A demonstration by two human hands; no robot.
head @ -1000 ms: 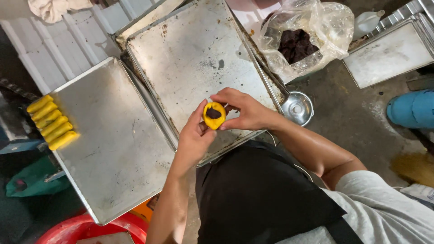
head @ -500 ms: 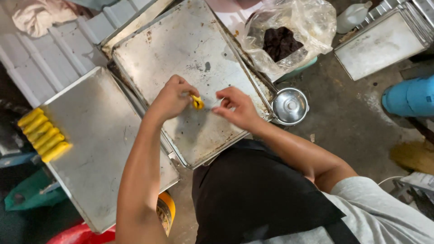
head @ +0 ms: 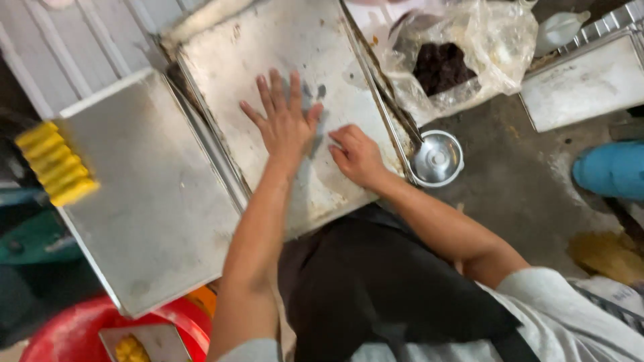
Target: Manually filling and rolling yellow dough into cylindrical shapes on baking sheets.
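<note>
Head view, left hand (head: 285, 121): lying flat, fingers spread wide, palm pressing on the dull, scuffed metal tray (head: 268, 47); whatever sits beneath it is staying hidden.
Head view, right hand (head: 355, 155): resting just beside, fingers curled loosely on the same tray, gripping nothing visible.
Left tray (head: 147, 201): flat rectangular steel, carrying a row of smooth yellow rolls (head: 55, 163) at its far edge.
Beside tray: small round shiny steel bowl (head: 436, 159); crinkled clear plastic bag (head: 469, 60) holding dark lumps.
Below: red plastic basin (head: 60, 335).
</note>
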